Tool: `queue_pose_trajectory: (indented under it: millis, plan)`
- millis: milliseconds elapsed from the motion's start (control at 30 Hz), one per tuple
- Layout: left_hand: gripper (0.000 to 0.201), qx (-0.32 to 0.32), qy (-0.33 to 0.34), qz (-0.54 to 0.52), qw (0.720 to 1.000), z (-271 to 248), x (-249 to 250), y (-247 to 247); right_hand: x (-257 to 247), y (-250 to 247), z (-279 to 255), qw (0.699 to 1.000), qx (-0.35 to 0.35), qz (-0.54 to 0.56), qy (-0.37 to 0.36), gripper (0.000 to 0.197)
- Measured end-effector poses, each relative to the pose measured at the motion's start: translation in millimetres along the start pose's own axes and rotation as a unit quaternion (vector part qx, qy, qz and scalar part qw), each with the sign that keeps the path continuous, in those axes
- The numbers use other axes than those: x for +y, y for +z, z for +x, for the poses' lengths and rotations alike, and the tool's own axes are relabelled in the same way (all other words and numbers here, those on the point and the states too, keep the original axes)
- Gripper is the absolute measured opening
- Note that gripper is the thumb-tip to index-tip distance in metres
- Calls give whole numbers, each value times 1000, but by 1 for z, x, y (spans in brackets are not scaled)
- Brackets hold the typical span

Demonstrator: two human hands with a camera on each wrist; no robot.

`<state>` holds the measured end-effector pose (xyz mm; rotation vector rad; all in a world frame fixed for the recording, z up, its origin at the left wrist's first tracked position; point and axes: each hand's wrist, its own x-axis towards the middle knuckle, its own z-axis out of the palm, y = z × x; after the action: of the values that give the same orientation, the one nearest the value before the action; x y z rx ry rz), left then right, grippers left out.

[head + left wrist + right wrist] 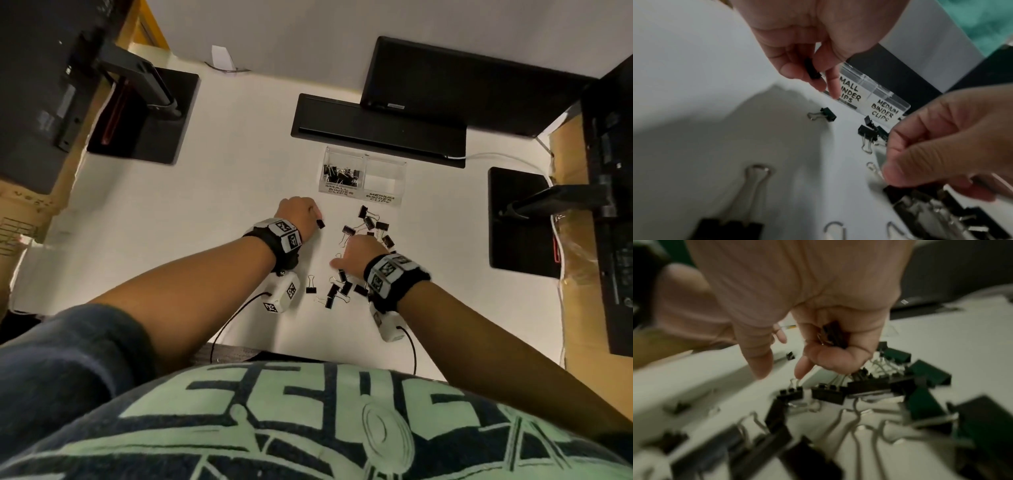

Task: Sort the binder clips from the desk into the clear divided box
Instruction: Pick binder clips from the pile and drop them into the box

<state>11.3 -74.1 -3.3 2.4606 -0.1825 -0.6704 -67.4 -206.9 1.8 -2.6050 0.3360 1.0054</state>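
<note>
Over on the left, the left hand hovers above the white desk, fingers curled and pinching a small black clip between thumb and fingertips; at its 3 o'clock a lone small clip lies on the desk, just beside the knuckles; moving right, the scattered pile of binder clips spreads across the middle of the desk, black bodies and silver wire handles jumbled together; the right hand sits right over that pile, fingers curled round a clip in the palm, index finger pointing down toward the heap; up at 12 o'clock from the pile stands the clear divided box, its left compartment, labelled small binder clips, holding a heap of small clips, its right compartment labelled medium binder clips.
</note>
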Motion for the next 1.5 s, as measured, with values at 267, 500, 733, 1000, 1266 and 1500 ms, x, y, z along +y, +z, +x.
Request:
queue_pose_trajectory:
  millis: [267, 500, 733, 1000, 1266, 1500]
  plan:
    - [34, -25, 48, 155, 986, 8, -6, 16, -2, 9, 2, 999, 23, -24, -2, 26]
    - [40, -36, 83, 179, 980, 8, -7, 23, 5, -23, 10, 970, 65, 231, 23, 25]
    - [29, -38, 59, 128, 989, 3, -6, 21, -3, -97, 34, 909, 183, 373, 13, 14]
    - [21, -18, 7, 24, 1000, 4, -8, -1, -29, -110, 60, 944, 230, 235, 0, 24]
    - [13, 27, 51, -50, 997, 13, 11, -22, -14, -96, 42, 919, 252, 303, -26, 33]
    - [13, 47, 81, -34, 995, 42, 50, -36, 6, -33, -1, 966, 76, 233, -80, 24]
